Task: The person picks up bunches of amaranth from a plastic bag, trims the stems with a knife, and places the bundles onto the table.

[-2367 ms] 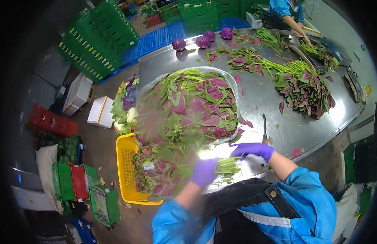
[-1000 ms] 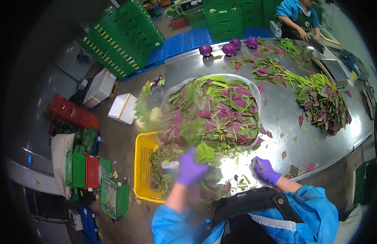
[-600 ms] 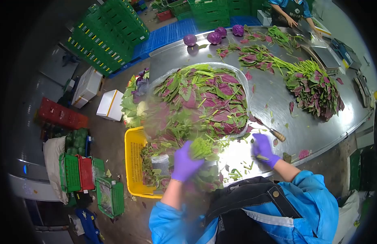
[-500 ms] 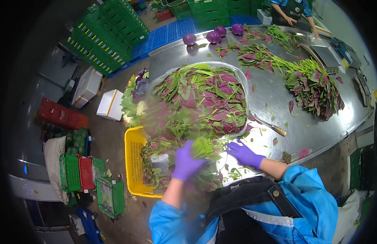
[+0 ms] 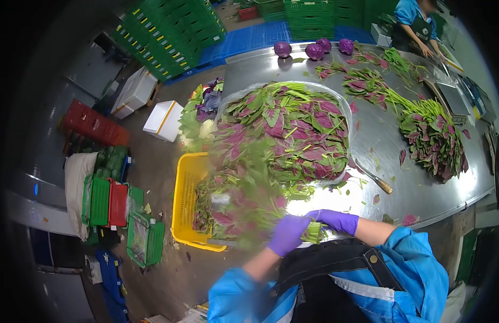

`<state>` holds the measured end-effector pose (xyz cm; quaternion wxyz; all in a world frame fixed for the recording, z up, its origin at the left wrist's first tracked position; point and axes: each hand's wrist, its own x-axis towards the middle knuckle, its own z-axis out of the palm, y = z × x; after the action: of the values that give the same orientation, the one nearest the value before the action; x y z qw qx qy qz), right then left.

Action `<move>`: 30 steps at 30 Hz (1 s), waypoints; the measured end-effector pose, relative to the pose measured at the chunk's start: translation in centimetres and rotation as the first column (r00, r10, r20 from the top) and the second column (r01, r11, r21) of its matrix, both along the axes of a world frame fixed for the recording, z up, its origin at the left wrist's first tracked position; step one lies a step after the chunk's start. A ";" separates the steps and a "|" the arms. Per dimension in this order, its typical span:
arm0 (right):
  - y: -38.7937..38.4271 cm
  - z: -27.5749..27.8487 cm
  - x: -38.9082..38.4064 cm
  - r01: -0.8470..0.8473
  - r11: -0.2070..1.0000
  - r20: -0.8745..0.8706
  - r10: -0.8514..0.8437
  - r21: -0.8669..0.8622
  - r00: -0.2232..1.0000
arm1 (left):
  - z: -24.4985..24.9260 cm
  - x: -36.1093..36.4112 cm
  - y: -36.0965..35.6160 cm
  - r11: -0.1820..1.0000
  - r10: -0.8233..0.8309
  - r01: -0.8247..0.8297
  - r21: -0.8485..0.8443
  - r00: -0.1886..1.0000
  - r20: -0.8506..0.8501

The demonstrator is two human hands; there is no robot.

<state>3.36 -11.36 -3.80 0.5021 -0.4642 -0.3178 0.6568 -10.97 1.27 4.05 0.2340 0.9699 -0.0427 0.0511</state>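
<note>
My left hand (image 5: pixel 288 234), in a purple glove, is closed round the stems of a bunch of red-and-green leafy vegetable (image 5: pixel 249 207). The leaves spread to the left, blurred, over the yellow basket's side, and the cut stem ends point right. My right hand (image 5: pixel 335 219), also gloved, touches the stem ends beside the left hand; its fingertips are partly hidden. Beyond the hands, a plastic-lined heap of the same leaves (image 5: pixel 292 129) lies on the metal table (image 5: pixel 249 64). A knife (image 5: pixel 379 182) with a wooden handle rests right of the heap.
A yellow basket (image 5: pixel 180 202) holding leaves stands left of my hands. Purple cabbages (image 5: pixel 314 51) sit at the table's far edge. Tied-looking greens (image 5: pixel 432 140) and a scale (image 5: pixel 449 99) are on the right. A co-worker (image 5: pixel 416 27) stands at the far right. Green crates (image 5: pixel 168 37) are stacked behind.
Both hands have come together near my body, and the bunch has turned so its stems point right. The view has shifted, with the table scene lying further right.
</note>
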 end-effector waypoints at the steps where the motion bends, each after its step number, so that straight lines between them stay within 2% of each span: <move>1: -1.0 0.2 -0.4 0.014 0.994 -0.170 -0.033 -0.111 0.985 | -0.6 -0.2 -0.7 0.997 -0.005 0.010 -0.077 0.998 0.062; 2: -1.7 1.0 -0.8 0.011 0.974 -0.330 -0.087 -0.224 0.940 | -0.8 -0.3 -1.6 0.998 -0.021 0.022 -0.052 1.000 0.021; 3: -2.0 1.8 -0.7 0.006 0.973 -0.333 -0.085 -0.233 0.939 | -1.3 -0.3 -2.0 0.998 -0.016 0.017 -0.061 1.000 0.017; 5: -2.1 4.6 0.1 0.124 0.820 -0.343 -0.365 -0.559 0.865 | -2.4 -0.2 -2.5 0.997 0.055 -0.064 0.046 0.983 0.177; 6: -2.1 5.7 0.3 0.108 0.858 -0.360 -0.320 -0.502 0.876 | -2.8 0.0 -2.4 0.995 0.084 -0.077 -0.065 0.990 0.111; 7: -1.9 5.0 0.6 0.107 0.858 -0.359 -0.320 -0.503 0.877 | -3.2 0.3 -2.2 0.995 0.084 -0.077 -0.066 0.990 0.112; 8: -1.7 3.9 1.0 -0.058 0.911 -0.287 -0.068 -0.409 0.955 | -3.7 0.6 -2.0 0.998 0.063 -0.060 -0.031 0.992 0.113; 9: -1.6 2.9 1.3 -0.239 0.914 -0.185 0.185 -0.328 0.965 | -4.1 0.9 -1.9 0.999 0.042 -0.042 0.005 0.993 0.113; 10: -1.2 5.3 1.0 -0.243 0.904 -0.026 0.250 -0.351 0.968 | -4.5 1.2 -1.9 0.999 0.043 -0.043 0.005 0.993 0.114; 11: -1.1 5.8 0.7 -0.244 0.904 -0.027 0.250 -0.352 0.968 | -4.7 1.5 -2.0 0.998 0.031 -0.029 -0.061 0.999 0.041; 12: -1.1 6.1 0.4 -0.228 0.897 0.055 0.268 -0.378 0.962 | -4.9 1.6 -2.0 0.992 0.015 -0.019 -0.126 0.999 -0.031; 13: -1.0 6.2 0.3 -0.211 0.891 0.137 0.287 -0.402 0.948 | -4.3 1.8 -1.9 0.992 0.017 -0.021 -0.127 0.999 -0.031; 15: -0.9 6.0 0.4 -0.228 0.895 0.140 0.300 -0.383 0.943 | -3.1 2.1 -1.6 0.995 -0.082 0.072 -0.070 0.986 -0.148; 17: -0.7 6.2 0.6 -0.244 0.898 0.139 0.313 -0.367 0.940 | 0.7 2.3 1.2 0.972 -0.235 0.230 -0.054 0.963 -0.134; 19: 0.0 8.2 1.5 -0.335 0.934 -0.017 0.335 -0.123 0.942 | 7.0 2.7 5.1 0.937 -0.179 0.115 -0.328 0.969 -0.170; 21: 0.1 10.7 3.0 -0.461 0.879 0.071 0.471 -0.123 0.879 | 10.5 3.3 9.1 0.960 -0.139 0.117 -0.256 0.988 -0.070; 23: 0.2 12.1 4.4 -0.589 0.800 0.176 0.600 -0.116 0.781 | 9.1 3.3 12.0 0.961 -0.216 0.185 -0.205 0.967 -0.138; 24: 0.3 12.3 5.3 -0.581 0.805 0.175 0.593 -0.118 0.786 | 7.3 3.5 13.1 0.956 -0.279 0.251 -0.152 0.939 -0.201; 26: 0.1 12.7 7.2 -0.690 0.723 0.095 0.688 -0.011 0.719 | 0.1 2.0 14.0 0.847 -0.458 0.198 -0.492 0.742 -0.489; 27: 0.3 13.3 8.5 -0.738 0.673 0.059 0.739 -0.054 0.671 | -0.7 0.4 12.5 0.837 -0.410 0.001 -0.547 0.663 -0.626; 28: 0.5 13.5 9.7 -0.746 0.663 0.102 0.748 -0.064 0.656 | -1.5 -1.1 10.8 0.809 -0.374 -0.200 -0.553 0.551 -0.746; 29: 0.5 13.6 10.3 -0.752 0.655 0.144 0.753 -0.073 0.642 | 2.8 -2.7 7.7 0.600 -0.489 -0.257 -0.757 0.631 -0.602; 30: 0.2 13.0 10.6 -0.738 0.671 0.146 0.739 -0.070 0.658 | 7.5 -3.7 5.4 0.339 -0.552 -0.282 -0.897 0.713 -0.433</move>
<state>13.92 -11.17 9.15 0.1639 -0.3481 -0.5170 0.7646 -14.67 6.67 11.54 0.7417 0.5912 -0.0057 -0.3166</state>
